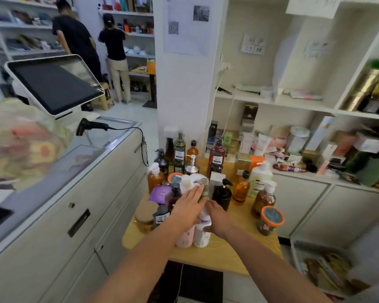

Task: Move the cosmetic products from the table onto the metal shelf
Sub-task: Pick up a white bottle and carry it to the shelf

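My left hand [187, 206] reaches out over the crowd of bottles on the small wooden table [223, 252]. Its fingers are straight and lie against the side of a green-tinted glass bottle [204, 189] in the middle of the group; nothing is curled round it. My right hand [219, 217] rests just beside the left one, on the top of a white bottle [202, 234] at the near edge of the cluster. I cannot tell whether its fingers wrap round that bottle or only lie on it.

A pink bottle [185, 236] touches the white bottle on its left side. To the right of my hands stand a black pump bottle [222, 194], an amber bottle [241, 186], a white lotion bottle [259, 178] and a brown pump bottle [265, 199]. A jar with an orange lid [270, 219] stands near the table's right edge. On the left side are a jar with a wooden lid [146, 215], a purple sachet [160, 193] and an orange pump bottle [155, 178]. Taller dark bottles fill the far end.

White shelves [304, 103] with boxes and tubes stand behind the table on the right. On the left runs a counter [53, 193] with a tilted screen [53, 84] and a barcode scanner [90, 125]. Two people [114, 42] stand at far shelves.
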